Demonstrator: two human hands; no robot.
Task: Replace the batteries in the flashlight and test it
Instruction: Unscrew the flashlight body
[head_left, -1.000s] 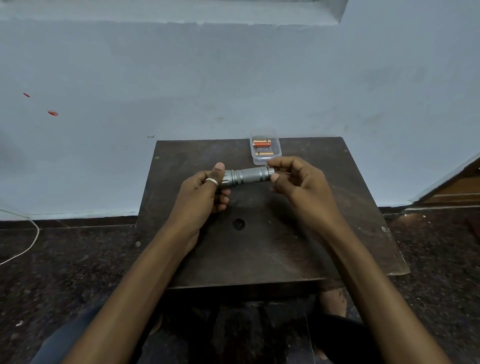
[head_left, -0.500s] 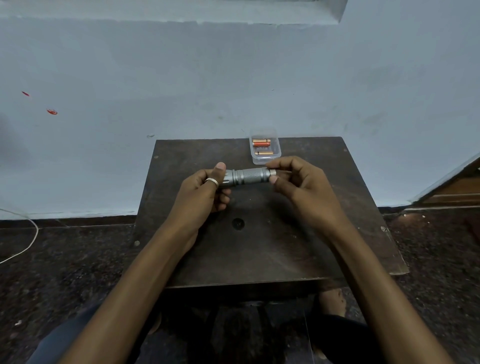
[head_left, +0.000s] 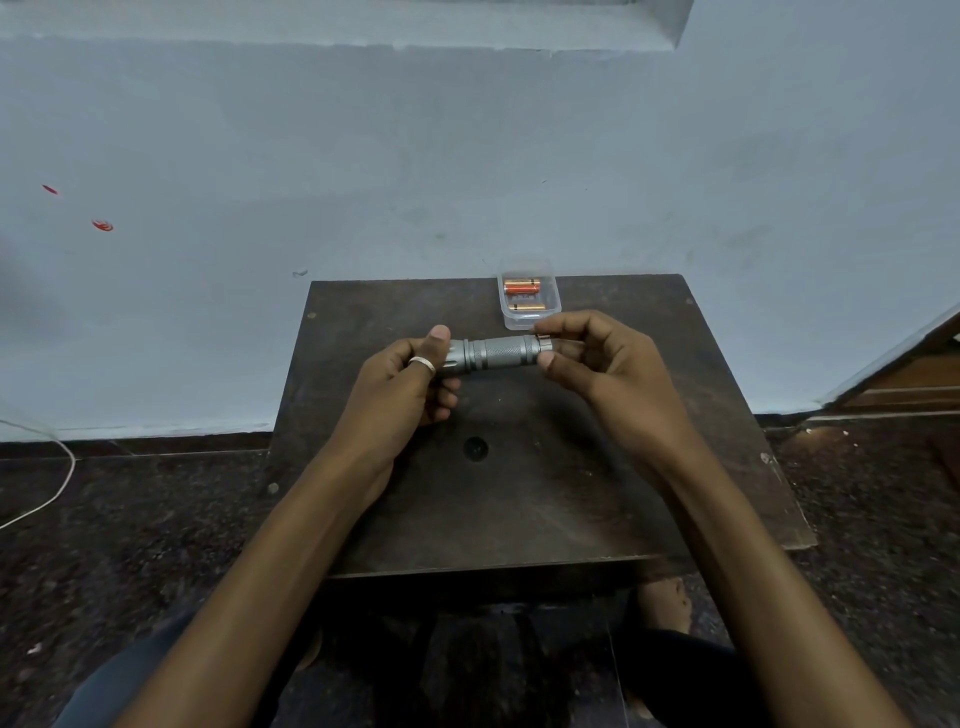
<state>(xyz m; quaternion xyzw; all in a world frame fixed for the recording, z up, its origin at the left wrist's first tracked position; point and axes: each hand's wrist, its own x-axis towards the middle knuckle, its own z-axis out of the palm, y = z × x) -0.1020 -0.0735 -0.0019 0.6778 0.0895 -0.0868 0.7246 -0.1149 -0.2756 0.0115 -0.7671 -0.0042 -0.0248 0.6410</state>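
Observation:
A grey metal flashlight (head_left: 498, 353) lies level above the dark wooden table (head_left: 519, 493). My left hand (head_left: 405, 384), with a ring on one finger, grips its head end at the left. My right hand (head_left: 597, 364) pinches the tail end between thumb and fingers, and a thin gap shows at the tail cap (head_left: 544, 344). Just behind the flashlight, at the table's far edge, a small clear plastic box (head_left: 530, 322) holds orange batteries (head_left: 521, 287).
The table stands against a pale blue wall (head_left: 467, 156). A dark round hole (head_left: 474, 448) marks the table's middle. A white cable (head_left: 52, 493) lies on the dark speckled floor at the left. A wooden frame (head_left: 904, 374) rises at the right.
The flashlight has stayed in place. My right fingers have shifted at the tail end, and the cap now sits slightly off the body.

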